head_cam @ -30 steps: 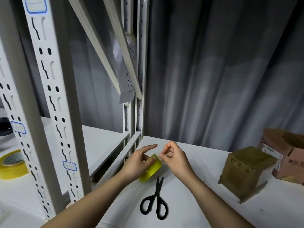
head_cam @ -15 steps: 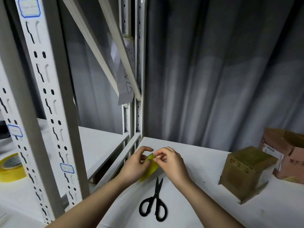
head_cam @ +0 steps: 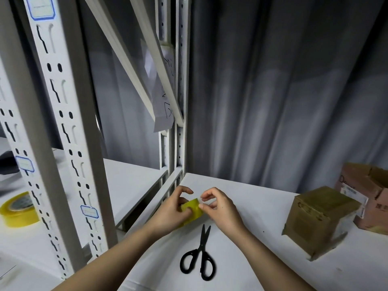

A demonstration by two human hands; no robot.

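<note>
A yellow tape roll [head_cam: 192, 208] is held just above the white table [head_cam: 252, 206], near its far left corner. My left hand [head_cam: 171, 211] grips the roll from the left, fingers curled round it. My right hand [head_cam: 218, 206] is against the roll's right side, thumb and forefinger pinching at the tape's edge. Black scissors [head_cam: 200, 257] lie shut on the table just in front of my hands, blades pointing away from me.
A taped cardboard box [head_cam: 317, 217] stands at the right, with an open pink-brown carton [head_cam: 369, 192] behind it. White shelf uprights [head_cam: 69, 143] rise at the left. A second yellow tape roll [head_cam: 16, 211] lies on the left shelf. Grey curtain hangs behind.
My right hand came in from beside the roll to its edge and now pinches there, slightly lifted. My left hand's forefinger, stretched out a second ago, is now curled.
</note>
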